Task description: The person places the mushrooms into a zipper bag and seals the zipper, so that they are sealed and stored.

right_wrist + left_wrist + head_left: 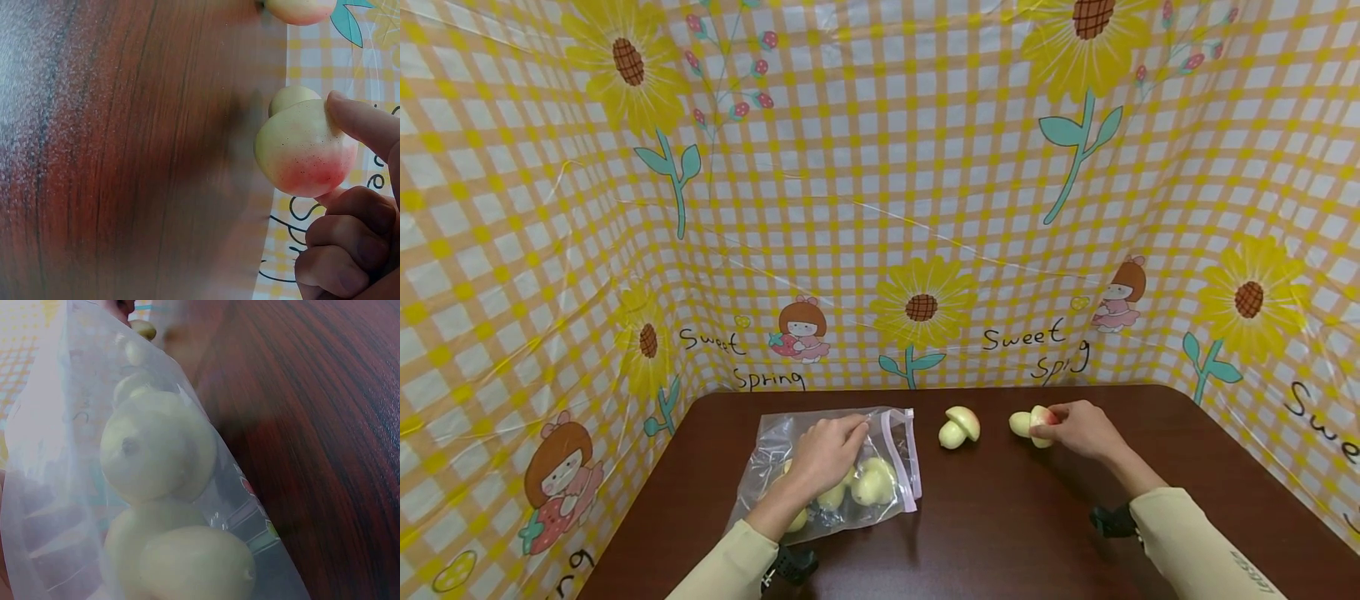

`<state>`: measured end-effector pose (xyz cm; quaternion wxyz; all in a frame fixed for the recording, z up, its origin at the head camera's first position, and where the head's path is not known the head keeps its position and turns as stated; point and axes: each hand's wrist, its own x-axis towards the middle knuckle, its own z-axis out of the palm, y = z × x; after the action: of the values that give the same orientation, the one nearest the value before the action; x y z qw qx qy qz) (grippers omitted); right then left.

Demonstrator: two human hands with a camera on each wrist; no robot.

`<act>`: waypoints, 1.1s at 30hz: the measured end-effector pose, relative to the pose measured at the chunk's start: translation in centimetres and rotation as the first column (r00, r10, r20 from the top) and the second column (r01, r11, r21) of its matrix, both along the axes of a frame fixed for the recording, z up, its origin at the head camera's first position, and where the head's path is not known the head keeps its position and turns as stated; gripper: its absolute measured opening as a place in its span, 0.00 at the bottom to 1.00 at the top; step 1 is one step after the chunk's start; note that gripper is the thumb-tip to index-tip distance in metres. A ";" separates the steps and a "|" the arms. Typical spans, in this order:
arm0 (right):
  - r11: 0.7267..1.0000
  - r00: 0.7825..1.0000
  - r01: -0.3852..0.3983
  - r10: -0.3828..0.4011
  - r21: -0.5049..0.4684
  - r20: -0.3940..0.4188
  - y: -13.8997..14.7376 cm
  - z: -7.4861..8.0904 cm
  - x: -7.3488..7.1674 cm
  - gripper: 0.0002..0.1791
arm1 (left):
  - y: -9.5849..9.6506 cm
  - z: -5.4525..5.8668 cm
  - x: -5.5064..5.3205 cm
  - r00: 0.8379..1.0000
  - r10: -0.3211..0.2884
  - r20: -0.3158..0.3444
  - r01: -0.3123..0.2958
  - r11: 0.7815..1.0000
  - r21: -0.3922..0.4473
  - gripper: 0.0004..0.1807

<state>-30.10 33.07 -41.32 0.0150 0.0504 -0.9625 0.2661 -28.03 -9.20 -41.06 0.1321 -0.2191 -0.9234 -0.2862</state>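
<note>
Several mushroom-shaped pieces (874, 483) in the bag, two outside

Judging by how things lie, the work stands partway. A group of pale pieces sits inside the clear bag (775, 437), which lies flat-ish on the left part of the dark table (985, 533); overlap, the covering hand and glare on the plastic prevent an exact count. Two more are outside it. One, the loose mushroom (958, 427), lies on the table just beside the bag's pink-edged zip strip (906, 475), touched by neither hand. The other, the held mushroom (1028, 424), is farther right, its pink-blushed cap in the person's right hand (1078, 429).

That hand pinches the cap between thumb and finger, a narrow grip closed to the piece's width; the right wrist view shows the remaining fingers curled in below. Whether the piece rests on the table or is slightly raised cannot be told.

The left hand (826, 454) lies over the bag, its back to the head camera. Its fingertips are masked, so the pictures do not settle whether it grips the plastic or merely presses on it.

What appears unfinished, then, is the handling of the two outside pieces. Whether the bag is being filled or emptied cannot be told, and nor can whether the zip strip is sealed.
</note>
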 end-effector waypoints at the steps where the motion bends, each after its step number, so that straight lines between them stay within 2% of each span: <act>1: 1.000 1.000 0.001 -0.001 -0.002 0.002 0.0 0.1 0.0 0.36 | 0.0 0.0 0.0 1.000 0.001 0.002 -0.001 1.000 0.000 0.16; 7: 1.000 1.000 -0.002 0.002 -0.007 -0.002 -0.2 0.7 0.0 0.38 | 0.1 0.1 -0.1 1.000 -0.010 0.010 0.010 1.000 0.007 0.16; 13: 0.999 1.000 -0.024 0.023 -0.026 -0.013 -0.9 1.3 0.1 0.38 | 0.3 0.2 -0.1 1.000 -0.004 -0.016 0.004 1.000 -0.012 0.16; 17: 0.998 0.999 -0.039 0.039 -0.046 -0.004 -1.7 1.8 0.3 0.37 | 0.3 0.2 0.0 1.000 0.003 0.008 -0.002 1.000 -0.019 0.16; 27: 0.994 0.997 -0.082 0.081 -0.066 -0.008 -3.5 3.5 1.0 0.40 | 0.2 0.3 0.1 1.000 0.005 0.002 -0.005 1.000 -0.019 0.17; 33: 0.992 0.995 -0.097 0.097 -0.084 -0.001 -4.4 3.7 0.9 0.41 | 0.2 0.2 0.2 1.000 0.011 0.003 -0.011 1.000 -0.022 0.17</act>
<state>-29.22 28.66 -37.63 0.0027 0.0960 -0.9469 0.3069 -27.87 -8.97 -40.88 0.1297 -0.2147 -0.9279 -0.2758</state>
